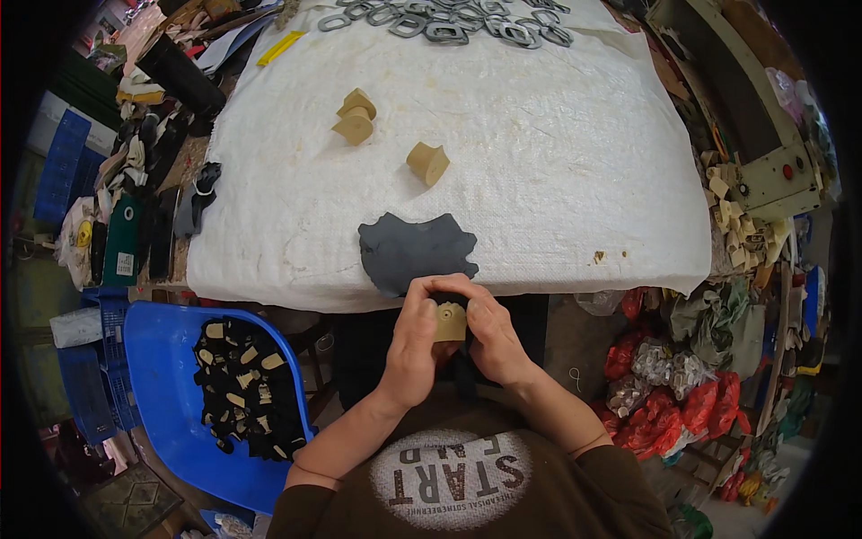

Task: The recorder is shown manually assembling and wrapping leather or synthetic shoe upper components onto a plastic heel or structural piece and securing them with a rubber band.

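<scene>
your left hand (413, 346) and right hand (496, 337) are both drawn in narrow at the lower centre of the frame, holding one tan piece (450, 323) between them, its upper end dark. that piece is just below the near edge of the white table cover (566, 189). a dark grey sheet (416, 251) with a ragged outline lies on the cover just above your hands.

containers: at lower left, a blue plastic shell (175, 386) holds a heap of black and tan pieces (247, 386), bunched toward its right side. left of it, at the frame's left, stand blue crates (85, 377); you cannot tell their contents from this view. at lower right, clear bags (669, 364) hold shiny pale items, among red bags (651, 420) whose contents cannot be told.

on the cover, three tan blocks (427, 163) sit at upper centre; grey metal frames (446, 33) are spread along the top of the frame.
</scene>
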Tool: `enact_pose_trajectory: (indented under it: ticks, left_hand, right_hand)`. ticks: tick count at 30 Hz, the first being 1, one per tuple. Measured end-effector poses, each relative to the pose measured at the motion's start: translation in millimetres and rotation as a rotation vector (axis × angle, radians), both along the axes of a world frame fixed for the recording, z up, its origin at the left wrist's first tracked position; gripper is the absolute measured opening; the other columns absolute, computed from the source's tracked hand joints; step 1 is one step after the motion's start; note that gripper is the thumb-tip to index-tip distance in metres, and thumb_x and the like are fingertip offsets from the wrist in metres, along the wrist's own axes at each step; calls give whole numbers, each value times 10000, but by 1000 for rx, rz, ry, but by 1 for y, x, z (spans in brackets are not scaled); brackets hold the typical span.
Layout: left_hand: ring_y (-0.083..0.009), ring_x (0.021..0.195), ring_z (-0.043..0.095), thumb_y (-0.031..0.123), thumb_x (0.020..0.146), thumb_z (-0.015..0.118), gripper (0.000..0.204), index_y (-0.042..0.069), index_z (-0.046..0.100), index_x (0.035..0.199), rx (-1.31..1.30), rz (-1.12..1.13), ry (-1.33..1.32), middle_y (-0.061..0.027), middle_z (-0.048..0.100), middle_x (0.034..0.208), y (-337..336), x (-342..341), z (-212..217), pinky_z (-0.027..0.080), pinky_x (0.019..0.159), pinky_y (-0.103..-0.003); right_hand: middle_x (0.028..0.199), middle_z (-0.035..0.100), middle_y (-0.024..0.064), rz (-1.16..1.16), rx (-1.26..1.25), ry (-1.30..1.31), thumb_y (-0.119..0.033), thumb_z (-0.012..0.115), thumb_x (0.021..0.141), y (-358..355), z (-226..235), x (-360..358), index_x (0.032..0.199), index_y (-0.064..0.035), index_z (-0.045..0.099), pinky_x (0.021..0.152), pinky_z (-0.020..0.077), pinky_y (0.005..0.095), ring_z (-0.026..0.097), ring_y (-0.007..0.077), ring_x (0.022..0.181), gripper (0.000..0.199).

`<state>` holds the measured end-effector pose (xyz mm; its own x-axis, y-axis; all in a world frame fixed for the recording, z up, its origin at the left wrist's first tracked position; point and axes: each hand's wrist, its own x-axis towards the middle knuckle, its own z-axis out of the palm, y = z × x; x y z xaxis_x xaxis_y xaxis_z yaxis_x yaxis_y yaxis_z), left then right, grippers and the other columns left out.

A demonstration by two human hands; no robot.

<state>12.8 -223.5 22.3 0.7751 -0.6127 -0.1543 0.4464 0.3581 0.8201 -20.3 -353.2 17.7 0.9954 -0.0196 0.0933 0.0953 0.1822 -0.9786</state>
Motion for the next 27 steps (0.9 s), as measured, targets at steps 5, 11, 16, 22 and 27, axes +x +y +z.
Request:
enact_pose_trajectory:
  ticks: [5,11,16,22,27]
  left_hand:
    - [-88,771,504,307,968,349,321,66,392,1176,178,99,-286,-33,505,942,-1,-3,-8,418,641,-212]
    - [-119,766,522,325,971,341,336,79,397,1193,27,28,70,-55,524,936,24,-3,-3,434,632,-247]
    - [-166,799,542,318,969,317,351,62,430,1182,492,554,-412,-98,543,917,87,9,-37,450,719,-286]
    - [-178,1007,484,151,936,440,307,25,444,1216,1143,1138,-443,-104,456,1147,182,-7,-45,406,861,-284]
    - [-293,1166,367,121,837,555,395,38,482,1216,1926,1111,-578,-148,441,1221,246,-35,-52,270,993,-426]
  right_hand:
    - [1116,521,140,-169,-275,-268,-201,367,936,14,-3,2,1215,-14,486,826,435,344,528,248,935,356]
    - [1042,552,155,-23,-272,-210,-115,445,900,5,4,11,1145,-13,528,819,438,343,530,283,939,279]
    - [975,578,99,-172,-660,-318,-88,624,802,-6,-3,29,1038,-46,580,770,421,330,517,262,904,244]
    - [978,549,59,-239,-1018,-383,-135,725,688,-10,-10,39,982,-72,598,802,343,381,484,242,911,326]
    - [1016,537,57,-300,-1101,-290,-159,748,661,3,-8,47,971,-80,603,838,310,391,469,257,957,351]
